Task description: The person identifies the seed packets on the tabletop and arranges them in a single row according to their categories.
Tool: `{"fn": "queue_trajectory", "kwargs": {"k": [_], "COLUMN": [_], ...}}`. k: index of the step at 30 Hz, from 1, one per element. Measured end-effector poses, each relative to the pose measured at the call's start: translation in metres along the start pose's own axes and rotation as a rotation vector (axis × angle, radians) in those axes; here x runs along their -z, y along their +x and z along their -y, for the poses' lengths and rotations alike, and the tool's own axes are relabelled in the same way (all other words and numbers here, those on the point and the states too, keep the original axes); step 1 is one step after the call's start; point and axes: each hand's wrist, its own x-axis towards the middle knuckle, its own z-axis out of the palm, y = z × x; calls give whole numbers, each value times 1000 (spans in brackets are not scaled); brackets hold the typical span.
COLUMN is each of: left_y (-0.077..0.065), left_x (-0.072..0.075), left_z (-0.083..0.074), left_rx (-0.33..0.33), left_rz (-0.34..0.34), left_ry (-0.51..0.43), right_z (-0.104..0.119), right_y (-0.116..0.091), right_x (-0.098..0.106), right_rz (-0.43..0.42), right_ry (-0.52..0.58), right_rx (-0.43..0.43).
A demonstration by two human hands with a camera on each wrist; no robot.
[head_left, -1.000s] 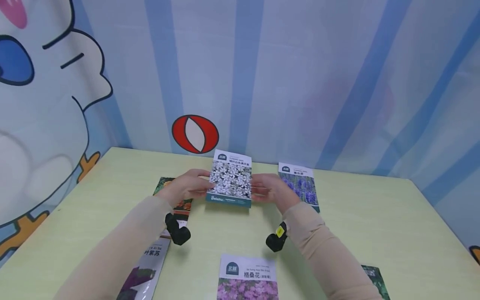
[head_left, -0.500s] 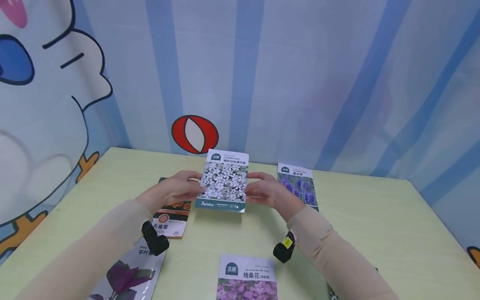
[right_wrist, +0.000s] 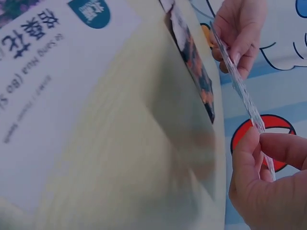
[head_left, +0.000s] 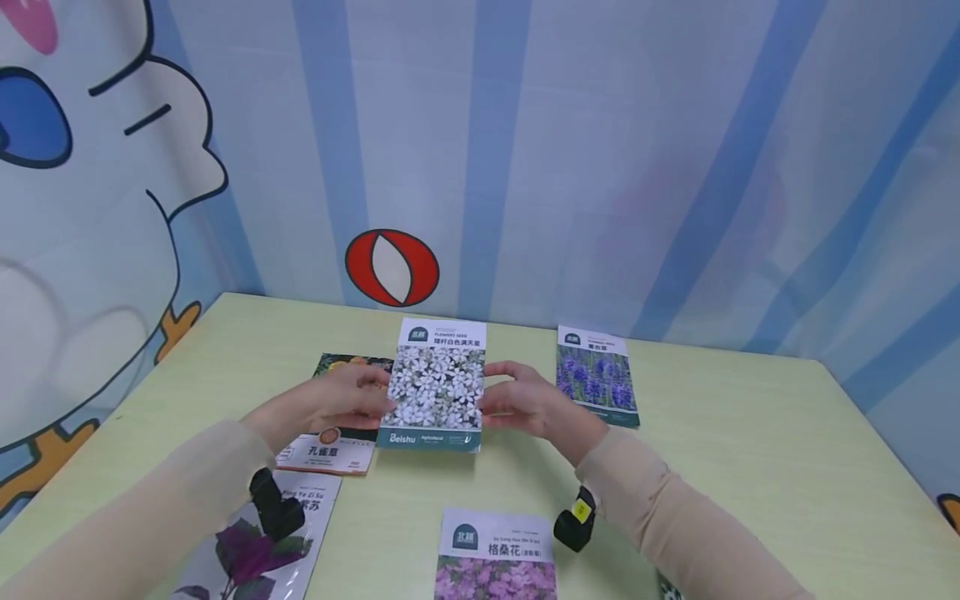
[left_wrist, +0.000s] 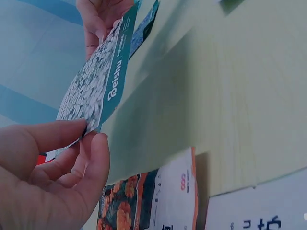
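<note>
A seed packet with white flowers (head_left: 435,385) is held up above the table, tilted so its front faces the head camera. My left hand (head_left: 341,398) pinches its left edge, thumb on the front and fingers behind. On the opposite edge, my right hand (head_left: 528,402) pinches it the same way. The left wrist view shows the packet (left_wrist: 96,79) side-on, its shadow falling on the table below. In the right wrist view the packet (right_wrist: 242,91) appears as a thin edge between both hands.
An orange-flower packet (head_left: 326,452) lies partly under my left hand, with a purple-leaf packet (head_left: 258,542) nearer. A lavender packet (head_left: 596,375) lies at the back right, a pink-flower packet (head_left: 495,550) at the front. A dark packet corner (head_left: 667,587) shows by my right sleeve. A printed curtain (head_left: 585,167) hangs behind.
Both hands have brought the white-flower packet left and nearer to me. More of the orange-flower and purple-leaf packets shows, while my right arm now covers most of the dark packet.
</note>
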Motion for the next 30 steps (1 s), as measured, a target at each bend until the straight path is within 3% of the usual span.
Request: {"fn": "queue_trajectory", "kwargs": {"k": [9, 16, 22, 30], "left_y": [1, 3, 2, 0], "left_x": [0, -3, -8, -10], "left_z": [12, 19, 21, 17], "left_rx": [33, -25, -49, -25], "left_rz": [-11, -42, -84, -126], "left_ry": [85, 187, 329, 368], "right_z": [-20, -30, -33, -33], "right_y": [6, 10, 10, 10], "right_x": [-7, -10, -13, -15], "right_rz": [-21, -43, -85, -122], "right_ry": [-47, -53, -108, -154], "right_rx": [-55, -48, -39, -20]}}
